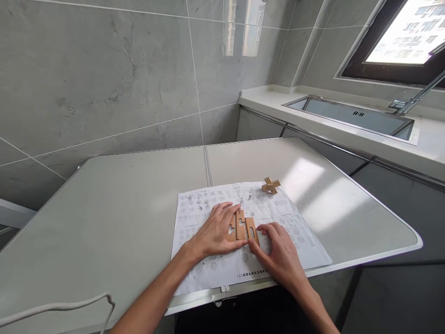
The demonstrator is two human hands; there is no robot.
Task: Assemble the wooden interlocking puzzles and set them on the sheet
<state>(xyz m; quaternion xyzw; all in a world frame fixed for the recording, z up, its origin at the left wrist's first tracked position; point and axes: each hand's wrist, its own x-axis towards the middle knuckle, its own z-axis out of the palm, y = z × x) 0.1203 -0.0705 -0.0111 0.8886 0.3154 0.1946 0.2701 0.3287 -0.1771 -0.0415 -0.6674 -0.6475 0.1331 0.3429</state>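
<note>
Several flat wooden puzzle pieces lie side by side on a printed paper sheet. My left hand (217,228) is closed around the middle wooden puzzle piece (240,225), its fingertips at the top end and its thumb along the bottom. Under that hand, another notched piece (231,232) is partly covered. My right hand (279,250) pinches the right-hand slotted wooden puzzle piece (251,228), thumb at its lower left and index finger at its right edge. The printed sheet (222,273) bears small diagrams and is upside down from my side.
An assembled wooden cross-shaped puzzle (270,185) rests at the sheet's far right corner. The pale folding table (139,199) has a seam across its middle. A white cable (69,306) runs at the lower left. Behind stand a sink (351,118) with a faucet (405,105) and a tiled wall.
</note>
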